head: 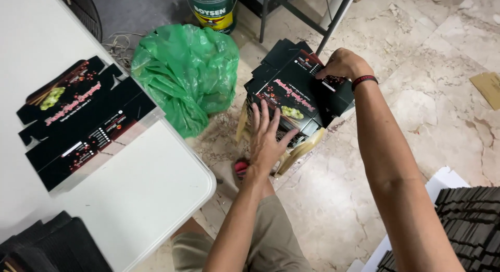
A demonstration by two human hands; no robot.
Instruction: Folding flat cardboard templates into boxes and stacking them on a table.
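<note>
A stack of flat black printed cartons [294,87] rests on a low pale stool [302,147] on the floor. My left hand [266,139] lies flat and open against the near side of the stack, fingers spread. My right hand [341,64] pinches the far right edge of the top carton; a dark band with red sits on that wrist. Another flat black printed carton [86,118] lies unfolded on the white table [156,199] to the left, away from both hands.
A green plastic bag [185,74] sits on the marble floor between table and stool. A paint bucket [213,9] and metal stand legs [333,17] are behind. Black corrugated pieces [469,214] lie stacked at lower right, more dark pieces [47,246] at lower left.
</note>
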